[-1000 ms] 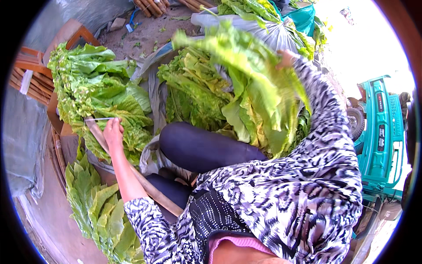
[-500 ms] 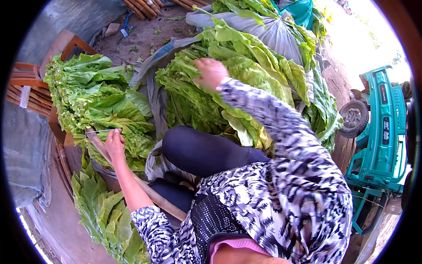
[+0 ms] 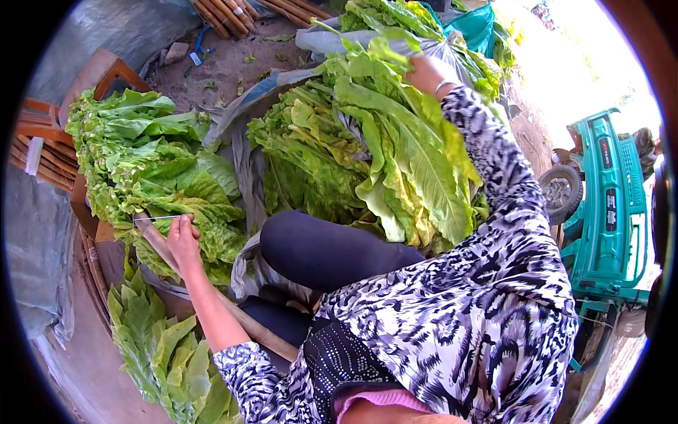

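Note:
My left hand (image 3: 185, 244) is closed in a pinch on a thin pale string (image 3: 161, 218), stretched taut to the tip of a long wooden stick (image 3: 244, 321). That stick slants up from my lap, and a thick row of broad green leaves (image 3: 152, 152), which look like tobacco, hangs along its far side. Up at the back of the middle heap, my right hand (image 3: 428, 74) is closed round the stem end of a large yellow-green leaf (image 3: 406, 134); its fingers are partly hidden. Below it lies the leaf heap (image 3: 304, 134) on grey sheeting.
Another leaf bundle (image 3: 159, 336) lies on the floor at lower left. Brown wooden chair parts (image 3: 113, 71) and bundled sticks (image 3: 46, 166) stand at far left. More wrapped leaves (image 3: 385, 18) lie at the back. A teal vehicle (image 3: 607, 205) is parked at right.
My right hand has moved right and back from the top of the heap, taking a leaf by its stem. Several leaves have shifted right. The left hand has barely moved.

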`<state>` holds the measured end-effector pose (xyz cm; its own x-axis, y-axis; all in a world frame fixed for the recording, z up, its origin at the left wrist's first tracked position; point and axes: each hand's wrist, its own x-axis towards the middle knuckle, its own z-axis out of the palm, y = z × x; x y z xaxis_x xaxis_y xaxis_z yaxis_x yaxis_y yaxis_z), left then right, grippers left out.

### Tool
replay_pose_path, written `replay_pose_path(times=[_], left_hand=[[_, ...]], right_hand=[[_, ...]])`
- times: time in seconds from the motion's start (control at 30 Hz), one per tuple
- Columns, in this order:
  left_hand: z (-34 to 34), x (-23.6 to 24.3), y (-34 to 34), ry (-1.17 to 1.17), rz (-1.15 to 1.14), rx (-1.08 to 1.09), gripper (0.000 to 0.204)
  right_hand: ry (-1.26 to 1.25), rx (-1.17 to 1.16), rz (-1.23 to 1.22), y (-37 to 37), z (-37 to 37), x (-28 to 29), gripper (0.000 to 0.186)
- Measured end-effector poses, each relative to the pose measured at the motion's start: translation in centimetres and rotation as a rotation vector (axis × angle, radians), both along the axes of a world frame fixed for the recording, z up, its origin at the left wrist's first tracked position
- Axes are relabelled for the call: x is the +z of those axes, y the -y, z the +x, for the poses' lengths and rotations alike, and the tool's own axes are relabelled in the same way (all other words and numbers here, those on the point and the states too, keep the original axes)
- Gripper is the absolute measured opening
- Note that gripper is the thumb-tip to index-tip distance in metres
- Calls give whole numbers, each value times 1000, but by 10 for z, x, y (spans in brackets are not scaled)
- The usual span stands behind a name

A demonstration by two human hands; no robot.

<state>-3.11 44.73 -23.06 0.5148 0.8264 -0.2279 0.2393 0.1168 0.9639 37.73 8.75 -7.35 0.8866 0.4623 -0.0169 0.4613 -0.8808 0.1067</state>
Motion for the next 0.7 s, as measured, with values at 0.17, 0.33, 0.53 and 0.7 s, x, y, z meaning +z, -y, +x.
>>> replay_pose_path(times=[0.17,0.33,0.53,0.7], left_hand=[[-6,15,12,73,-35,67,23],[-17,23,23,159,-93,123,25],[-14,19,25,88,-42,106,24],[-20,19,24,-199,233,188,22]], right_hand=[[90,-196,90,-10,-5,-76,32],[281,-196,216,18,19,-70,33],[-238,11,1158,54,29,0,32],[-99,229,680,-16,-7,53,67]])
